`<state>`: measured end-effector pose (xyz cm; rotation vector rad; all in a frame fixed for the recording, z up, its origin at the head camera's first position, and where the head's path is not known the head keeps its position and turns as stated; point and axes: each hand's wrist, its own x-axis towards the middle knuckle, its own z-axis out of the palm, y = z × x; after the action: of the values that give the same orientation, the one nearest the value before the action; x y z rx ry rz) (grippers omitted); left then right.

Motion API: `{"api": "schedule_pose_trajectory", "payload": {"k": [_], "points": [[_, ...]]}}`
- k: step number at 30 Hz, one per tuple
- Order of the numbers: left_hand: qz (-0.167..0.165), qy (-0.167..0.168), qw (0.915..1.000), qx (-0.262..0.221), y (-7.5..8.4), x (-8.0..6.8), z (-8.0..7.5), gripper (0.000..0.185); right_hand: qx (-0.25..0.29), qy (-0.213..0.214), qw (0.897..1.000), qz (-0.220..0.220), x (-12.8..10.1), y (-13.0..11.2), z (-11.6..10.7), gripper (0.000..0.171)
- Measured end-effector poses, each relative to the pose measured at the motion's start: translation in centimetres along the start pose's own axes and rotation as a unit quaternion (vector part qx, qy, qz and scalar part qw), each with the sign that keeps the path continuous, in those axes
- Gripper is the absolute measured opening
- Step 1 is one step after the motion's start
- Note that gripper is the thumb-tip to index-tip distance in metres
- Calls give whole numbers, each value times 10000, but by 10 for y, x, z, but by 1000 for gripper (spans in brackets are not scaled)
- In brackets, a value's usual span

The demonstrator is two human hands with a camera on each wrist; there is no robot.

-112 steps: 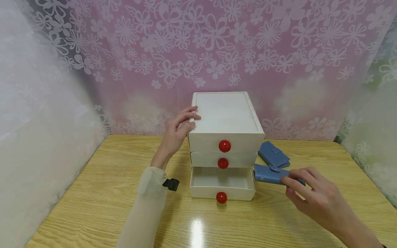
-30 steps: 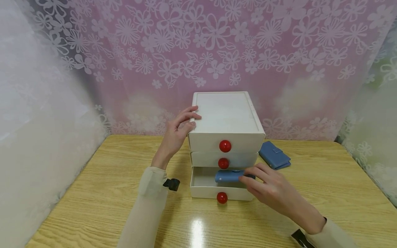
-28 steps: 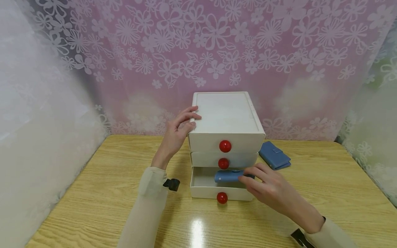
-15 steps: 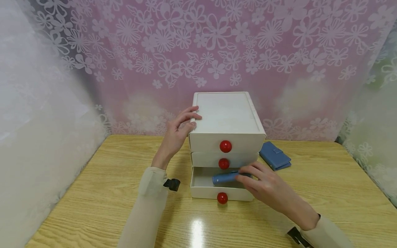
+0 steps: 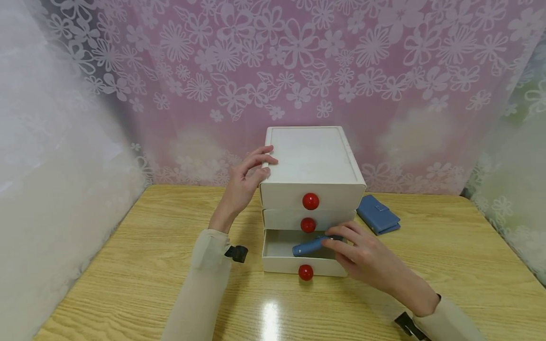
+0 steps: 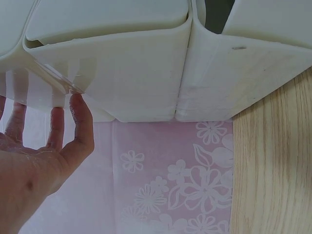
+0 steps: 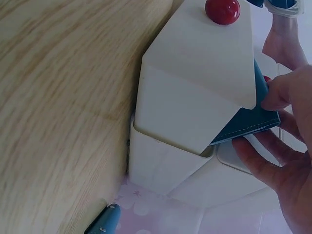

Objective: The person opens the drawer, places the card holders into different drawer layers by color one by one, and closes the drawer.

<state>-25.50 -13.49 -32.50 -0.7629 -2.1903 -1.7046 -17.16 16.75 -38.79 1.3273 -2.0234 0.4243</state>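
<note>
- The right hand (image 5: pixel 367 258) is pinching a blue wallet (image 5: pixel 308 246), tilting it into the open bottom drawer (image 5: pixel 298 265); not yet released.
- The second blue wallet (image 5: pixel 377 214) is lying on the bench (image 5: pixel 128 265) beyond those fingers, waiting.
- Farther, the left hand (image 5: pixel 245 182) is bracing the white drawer unit (image 5: pixel 311 161), fingers straight.

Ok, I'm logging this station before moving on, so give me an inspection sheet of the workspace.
Surface: wooden table, glare spot in front.
Job's things: white drawer unit; bottom drawer open; blue wallet tilted partly inside it.
Clutter: second blue wallet on the table right of the unit.
Grips: left hand rests on the unit's top left edge; right hand holds the wallet.
Cables: nothing seen.
Surroundings: pink floral curtain behind.
</note>
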Motion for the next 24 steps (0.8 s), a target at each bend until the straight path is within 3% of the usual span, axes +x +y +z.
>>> {"api": "schedule_pose_trajectory", "payload": {"k": [14,19,24], "points": [[-38,-13,10000,24,0,0,0,29,325,5,9995,63,-2,-1,1,44],[-19,-23,10000,-6,0,-1,0,30,385,-118,9989,228,-3,-1,-2,32],[-29,-13,10000,12,1,-1,0,29,375,-67,9987,334,-4,-1,-6,34]]}}
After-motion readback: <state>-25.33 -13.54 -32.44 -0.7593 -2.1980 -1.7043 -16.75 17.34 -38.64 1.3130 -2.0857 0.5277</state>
